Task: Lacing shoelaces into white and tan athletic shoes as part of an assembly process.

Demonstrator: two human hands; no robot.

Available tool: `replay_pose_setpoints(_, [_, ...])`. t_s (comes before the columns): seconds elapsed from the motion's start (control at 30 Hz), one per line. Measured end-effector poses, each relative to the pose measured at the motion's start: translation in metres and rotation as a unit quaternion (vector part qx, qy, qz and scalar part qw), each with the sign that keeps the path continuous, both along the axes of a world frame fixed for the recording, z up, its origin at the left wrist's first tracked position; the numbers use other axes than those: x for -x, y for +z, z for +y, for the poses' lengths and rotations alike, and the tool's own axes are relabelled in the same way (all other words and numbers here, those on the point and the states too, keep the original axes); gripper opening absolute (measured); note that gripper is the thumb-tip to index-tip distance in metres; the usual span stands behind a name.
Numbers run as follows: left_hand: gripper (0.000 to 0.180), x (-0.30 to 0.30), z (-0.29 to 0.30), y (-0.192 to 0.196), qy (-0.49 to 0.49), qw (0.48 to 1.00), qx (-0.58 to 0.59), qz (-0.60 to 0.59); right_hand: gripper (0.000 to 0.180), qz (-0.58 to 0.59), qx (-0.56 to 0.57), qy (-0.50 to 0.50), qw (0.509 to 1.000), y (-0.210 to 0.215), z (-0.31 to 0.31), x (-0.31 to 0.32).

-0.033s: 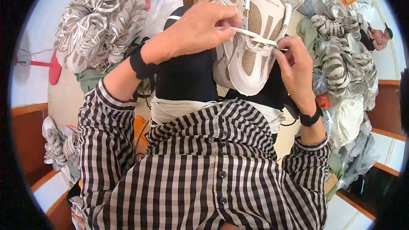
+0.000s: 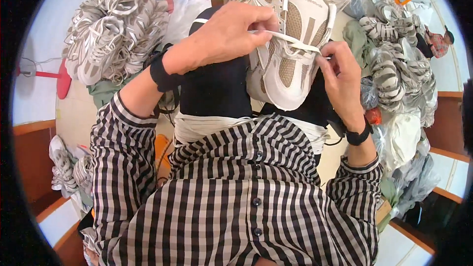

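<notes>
Two hands busy with one white and tan shoe (image 2: pixel 288 54) resting on the lap, toe toward the body. Left hand (image 2: pixel 224 37) pinched shut on the white lace (image 2: pixel 290 39), pulled tight across the top. Right hand (image 2: pixel 340 76) pinching the other end of the lace. Piles of matching shoes (image 2: pixel 113 24) on both sides.

- A single view, taken from the person's head and looking steeply down over the striped shirt (image 2: pixel 236 192) and lap.
- It sits close: the left hand (image 2: pixel 221 37) and right hand (image 2: pixel 340 76) fill the upper middle, around a white sneaker (image 2: pixel 288 39).
- The fisheye lens bends the floor and the shoe piles (image 2: pixel 116 24) toward a dark round rim.
- Forearms enter from the lower part of the frame.
</notes>
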State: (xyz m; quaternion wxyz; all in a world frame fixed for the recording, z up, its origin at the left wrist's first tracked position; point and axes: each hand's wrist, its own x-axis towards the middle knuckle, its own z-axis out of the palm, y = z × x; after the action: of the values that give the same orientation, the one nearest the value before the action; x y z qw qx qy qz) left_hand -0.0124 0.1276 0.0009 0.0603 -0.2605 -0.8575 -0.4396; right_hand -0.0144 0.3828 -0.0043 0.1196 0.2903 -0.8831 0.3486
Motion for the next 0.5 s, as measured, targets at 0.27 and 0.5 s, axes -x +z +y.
replay_pose_setpoints(0.27, [0.010,0.002,0.001,0.002,-0.005,0.999,0.025,0.037,0.010,-0.292,0.231,0.034,0.927,0.021,0.008,0.007])
replay_pose_setpoints(0.5, [0.008,0.003,-0.007,0.004,0.007,0.994,0.090,0.069,0.012,-0.361,0.324,0.081,0.871,0.022,0.009,0.041])
